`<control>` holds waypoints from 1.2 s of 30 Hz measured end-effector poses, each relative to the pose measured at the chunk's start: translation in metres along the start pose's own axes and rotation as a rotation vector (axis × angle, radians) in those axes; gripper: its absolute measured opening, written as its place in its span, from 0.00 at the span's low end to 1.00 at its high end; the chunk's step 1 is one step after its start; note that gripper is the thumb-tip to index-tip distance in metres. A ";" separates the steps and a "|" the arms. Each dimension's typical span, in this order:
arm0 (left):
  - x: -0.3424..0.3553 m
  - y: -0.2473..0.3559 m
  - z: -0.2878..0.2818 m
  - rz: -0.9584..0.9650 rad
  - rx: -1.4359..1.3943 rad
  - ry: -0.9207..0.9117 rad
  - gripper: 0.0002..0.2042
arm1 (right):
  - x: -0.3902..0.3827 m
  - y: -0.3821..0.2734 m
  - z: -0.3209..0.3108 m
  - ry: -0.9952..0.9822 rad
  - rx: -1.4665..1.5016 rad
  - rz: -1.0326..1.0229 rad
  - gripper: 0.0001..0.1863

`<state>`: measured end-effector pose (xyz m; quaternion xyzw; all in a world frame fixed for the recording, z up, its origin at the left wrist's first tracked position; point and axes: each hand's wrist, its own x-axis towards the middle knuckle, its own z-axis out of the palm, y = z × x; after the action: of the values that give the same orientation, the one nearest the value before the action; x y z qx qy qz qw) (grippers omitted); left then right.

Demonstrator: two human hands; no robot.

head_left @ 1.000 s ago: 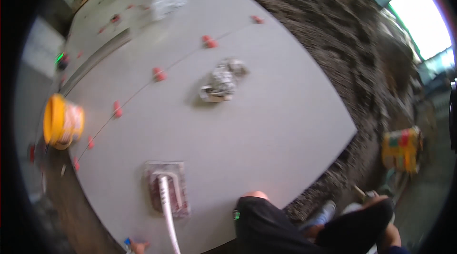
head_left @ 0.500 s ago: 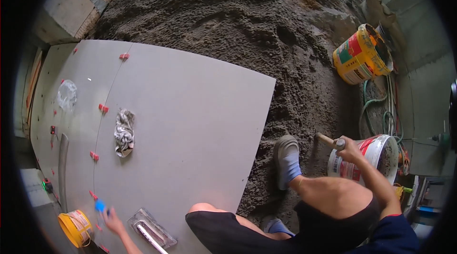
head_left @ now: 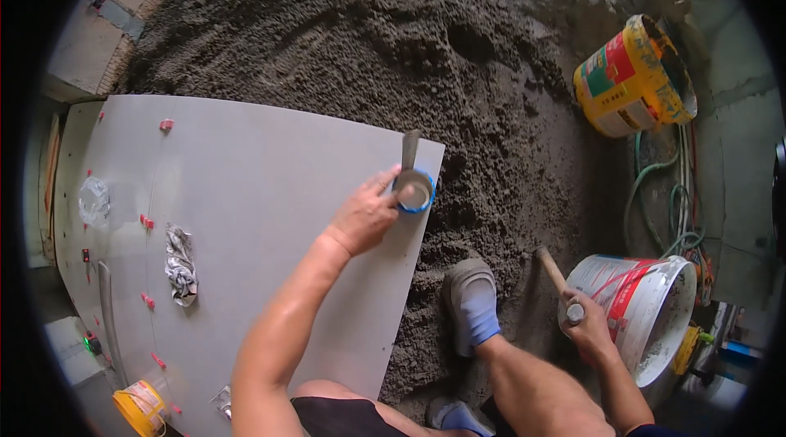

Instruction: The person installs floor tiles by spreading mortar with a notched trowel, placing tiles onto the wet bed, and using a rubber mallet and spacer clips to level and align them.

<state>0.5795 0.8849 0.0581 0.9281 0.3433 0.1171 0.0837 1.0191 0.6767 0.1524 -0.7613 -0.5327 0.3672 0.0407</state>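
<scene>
Blue-rimmed round piece [head_left: 421,183]: we find it over the far right corner of the large grey slab [head_left: 262,175], just inside the slab's edge; whether it touches the surface, we cannot tell. A narrow grey strip [head_left: 410,147] shows at its far side; whether the two are joined is unclear.

The left hand [head_left: 364,216] has its fingers drawn in narrow at the near-left side of the rim, with one digit lapping over the round face, and we judge the piece to be held. The right hand [head_left: 591,331] is wrapped around a wooden-handled tool [head_left: 554,272] beside the white bucket [head_left: 585,283].

On handling, we judge the round piece light enough for one hand, with a stiff rim and little give; its material is not certain from this view. The rim appears the sound place to take hold, thumb and fingers opposed across it. Any damp or grit on the skin could make it slippery.

We judge the slab heavy, rigid and brittle at its corners, so knocks there deserve care. The wooden handle looks firm and dry, best gripped along its shaft.
</scene>
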 end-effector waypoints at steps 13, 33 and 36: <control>0.029 0.084 0.038 -0.849 -0.440 0.790 0.39 | 0.015 -0.042 0.010 -0.112 -0.174 -0.034 0.24; 0.046 0.068 0.051 -0.975 -0.439 0.776 0.47 | 0.036 -0.098 -0.002 -0.196 -0.252 0.086 0.26; 0.038 0.052 0.053 -0.936 -0.360 0.717 0.45 | 0.046 -0.071 -0.010 -0.093 -0.193 0.208 0.21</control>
<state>0.6542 0.8668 0.0251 0.5531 0.6958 0.4290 0.1608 0.9770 0.7496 0.1679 -0.7951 -0.4851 0.3512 -0.0958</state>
